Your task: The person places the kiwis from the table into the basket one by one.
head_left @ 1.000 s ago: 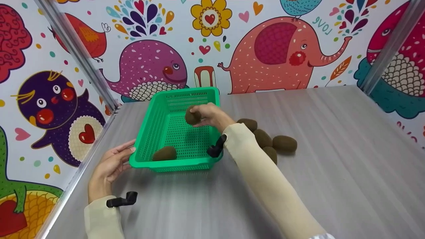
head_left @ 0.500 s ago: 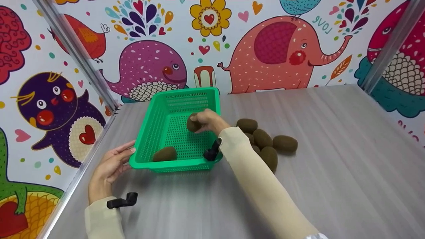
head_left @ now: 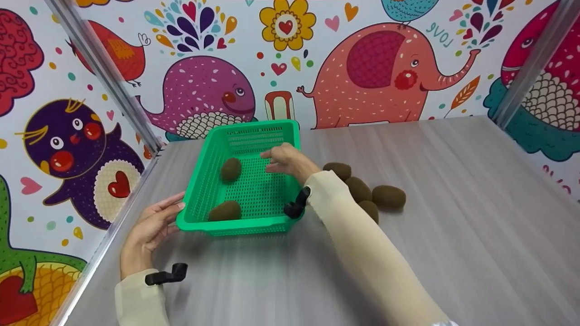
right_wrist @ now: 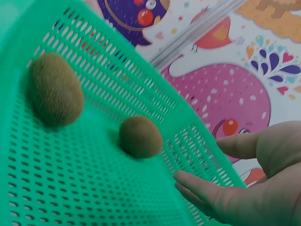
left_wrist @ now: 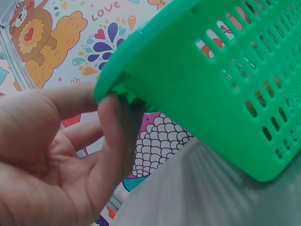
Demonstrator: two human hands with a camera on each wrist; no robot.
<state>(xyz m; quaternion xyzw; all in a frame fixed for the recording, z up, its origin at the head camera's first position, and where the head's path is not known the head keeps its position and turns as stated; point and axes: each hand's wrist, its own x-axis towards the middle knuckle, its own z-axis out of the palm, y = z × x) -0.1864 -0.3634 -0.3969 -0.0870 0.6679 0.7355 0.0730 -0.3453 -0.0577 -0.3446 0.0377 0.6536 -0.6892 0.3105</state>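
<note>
Inside the green plastic basket lie two brown, fuzzy kiwis: one kiwi by the left wall, another kiwi in the near left corner. My left hand grips the basket's near left corner, and the left wrist view shows thumb and fingers at the rim. Over the right half of the basket, my right hand has its fingers spread and holds nothing. The right wrist view shows both the nearer kiwi and the farther kiwi apart from that hand.
Right of the basket, several more kiwis lie clustered on the grey wood-grain table, partly behind my right sleeve. One kiwi sits at the cluster's right edge. Walls printed with cartoon animals border the table at the back and left.
My right hand lowered a kiwi into the basket and let it go. That kiwi now lies by the left wall, and the fingers have spread. The left hand has stayed at the rim.
</note>
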